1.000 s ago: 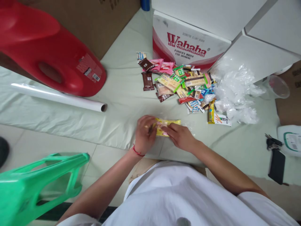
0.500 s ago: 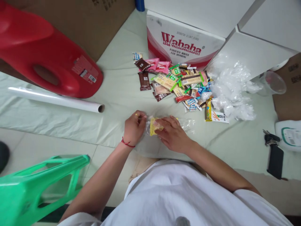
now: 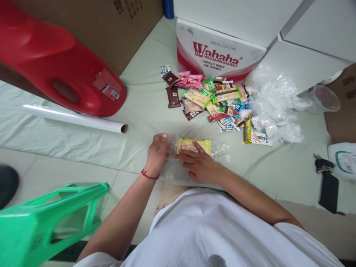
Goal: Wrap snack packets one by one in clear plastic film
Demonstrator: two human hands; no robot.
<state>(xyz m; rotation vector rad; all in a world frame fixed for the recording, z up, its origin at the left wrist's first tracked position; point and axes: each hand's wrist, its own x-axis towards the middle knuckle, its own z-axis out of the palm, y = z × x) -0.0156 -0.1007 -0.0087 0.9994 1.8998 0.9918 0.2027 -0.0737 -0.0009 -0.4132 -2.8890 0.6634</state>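
Observation:
Yellow-wrapped snack packets [image 3: 206,145] lie on the cloth in front of me, inside a clear plastic bag [image 3: 219,150] whose loose end sticks out to the right. At the bag's left end, my left hand [image 3: 158,152] is closed on the plastic, its fingertips slightly blurred. My right hand [image 3: 198,163] lies over the near side of the packets with its fingers stretched out, pressing on the bag rather than gripping it. Its fingers cover part of the packets.
Beyond my hands is a heap of wrapped snacks [image 3: 198,97], beside crumpled clear bags [image 3: 272,104] and a Wahaha carton [image 3: 219,55]. To the left are a white tube [image 3: 75,118] and a red jug [image 3: 91,85]. A green stool [image 3: 25,226] stands lower left; keys [image 3: 322,163] lie right.
My right hand has slid toward me, uncovering more of the yellow packets. The left hand remains at the bag's left end, its fingers shifted slightly left.

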